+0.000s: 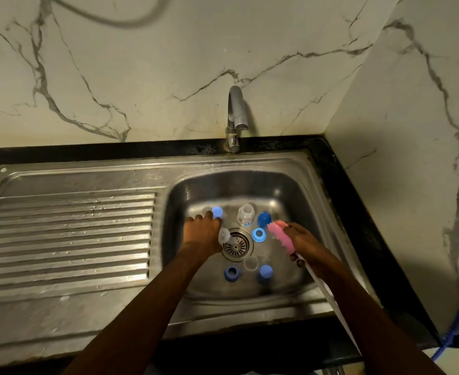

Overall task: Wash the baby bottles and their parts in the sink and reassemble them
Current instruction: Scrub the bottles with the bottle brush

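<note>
Both forearms reach into the steel sink (298,185), where bottle parts lie scattered round the drain (237,244): a clear bottle (246,215), blue rings (258,234) and caps (266,271). Right hand (302,240) has its fingers curled round a pink sponge brush (279,235). Left hand (202,231) covers a clear piece (224,235); whether its fingers grip it, I cannot tell.

Steel sink (290,190) in a black tabletop (339,185).
A clear bottle (246,215), blue cap (264,219) and blue ring (258,234) lie in its basin near the drain (236,243).
</note>
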